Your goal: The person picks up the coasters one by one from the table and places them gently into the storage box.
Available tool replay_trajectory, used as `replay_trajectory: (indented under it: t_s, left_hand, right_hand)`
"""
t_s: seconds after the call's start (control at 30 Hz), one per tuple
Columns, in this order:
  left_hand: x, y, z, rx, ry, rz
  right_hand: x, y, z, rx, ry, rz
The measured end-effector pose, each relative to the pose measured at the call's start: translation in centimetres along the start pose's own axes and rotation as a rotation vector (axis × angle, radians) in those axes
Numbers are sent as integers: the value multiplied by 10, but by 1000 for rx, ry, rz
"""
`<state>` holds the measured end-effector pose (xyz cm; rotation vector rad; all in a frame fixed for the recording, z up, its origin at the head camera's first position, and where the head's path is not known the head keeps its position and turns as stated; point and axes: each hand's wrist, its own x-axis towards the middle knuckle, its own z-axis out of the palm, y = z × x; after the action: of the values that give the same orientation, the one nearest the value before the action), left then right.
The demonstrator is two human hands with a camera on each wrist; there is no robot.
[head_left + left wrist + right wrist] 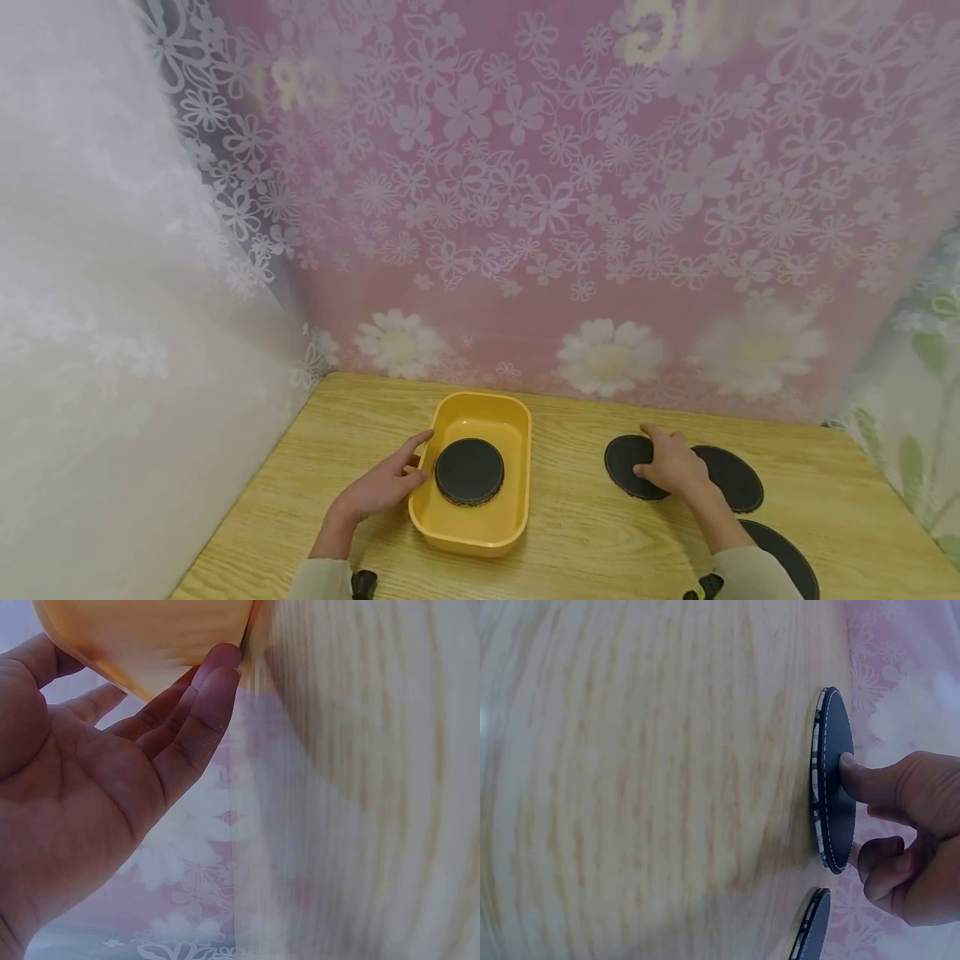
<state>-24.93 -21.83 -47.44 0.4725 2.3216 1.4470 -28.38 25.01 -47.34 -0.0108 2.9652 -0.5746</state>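
A yellow tray (527, 467) sits on the wooden table (573, 525), and a round black disc (469, 472) lies flat inside it. My left hand (403, 468) is at the tray's left wall. In the left wrist view that left hand (150, 742) is flat and straight, its fingertips (221, 664) touching the tray (150, 637). My right hand (666, 463) rests on another black disc (624, 463) to the right of the tray. In the right wrist view the right hand (900, 825) presses its index finger on this disc (831, 750), the other fingers curled clear of it.
Two more black discs lie on the table at the right, one (733, 478) beside the pressed disc and one (787, 560) near the front edge. A pink floral curtain (525, 208) hangs behind the table and a white one (90, 333) to the left.
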Motion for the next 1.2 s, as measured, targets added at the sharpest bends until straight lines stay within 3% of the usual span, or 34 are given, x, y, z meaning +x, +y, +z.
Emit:
replay_trajectory:
  t_s: [0.4, 0.7, 0.9, 1.0, 1.2]
  left_hand:
    - [-2, 3, 1, -5, 13, 2]
    - [-1, 1, 1, 10, 5, 2]
    - [-2, 4, 2, -2, 7, 7]
    - [-2, 1, 2, 10, 6, 5]
    - [0, -2, 1, 38, 9, 3]
  right_hand:
    - [-6, -8, -14, -80, 66, 13]
    - [-26, -4, -20, -170, 157, -53]
    - [-40, -2, -29, -32, 109, -47]
    - [-45, 5, -34, 57, 80, -93]
    - [-52, 22, -41, 402, -68, -126]
